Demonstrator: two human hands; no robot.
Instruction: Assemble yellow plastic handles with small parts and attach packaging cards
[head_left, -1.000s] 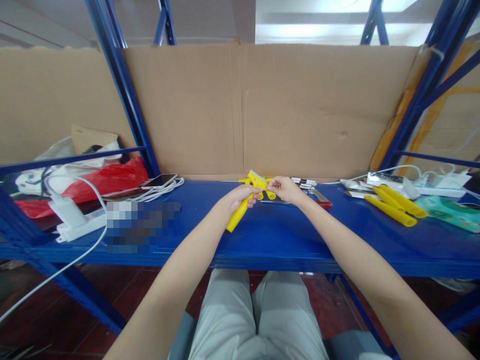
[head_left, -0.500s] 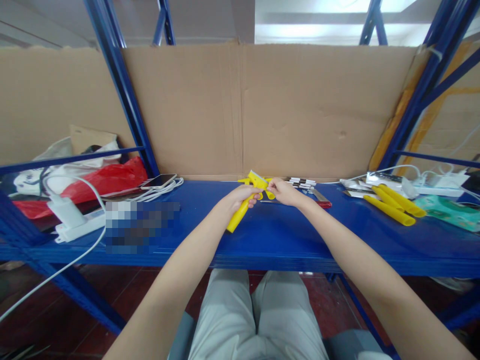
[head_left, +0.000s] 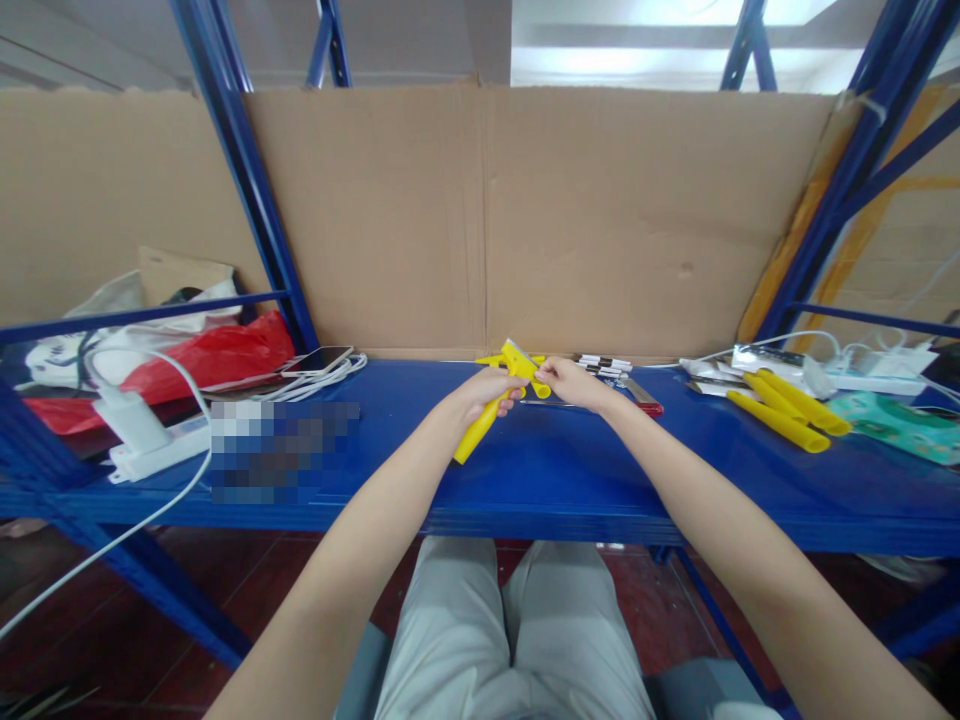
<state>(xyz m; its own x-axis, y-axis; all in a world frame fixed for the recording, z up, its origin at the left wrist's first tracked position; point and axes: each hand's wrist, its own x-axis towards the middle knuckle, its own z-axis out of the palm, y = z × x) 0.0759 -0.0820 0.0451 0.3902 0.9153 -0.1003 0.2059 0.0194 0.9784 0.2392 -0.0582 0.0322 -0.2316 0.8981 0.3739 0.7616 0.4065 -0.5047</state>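
My left hand (head_left: pixel 495 391) is wrapped around the handle of a yellow scraper-like tool (head_left: pixel 475 432). The handle slants down toward me, and the wide head, with a pale strip along its edge, points up and away. At the head's right end my right hand (head_left: pixel 564 381) is closed in a pinch. Whether those fingertips grip the head or some small piece on it is too small to tell. Behind the head, more yellow parts (head_left: pixel 489 360) lie at the back of the blue shelf (head_left: pixel 555 470).
Black-and-white sticks (head_left: pixel 602 363) and a red-edged flat item (head_left: pixel 645 398) lie right of my hands. Several yellow tubes (head_left: pixel 780 422) rest farther right beside a green packet (head_left: pixel 896 425). Leftward are a phone (head_left: pixel 324 361), coiled white cable (head_left: pixel 334 380) and a power strip (head_left: pixel 161 450). Cardboard (head_left: pixel 600 220) walls the back.
The tool's head has tilted slightly within my hands. Both hands stay in nearly the same place, the left still around the handle and the right still pinched at the head.
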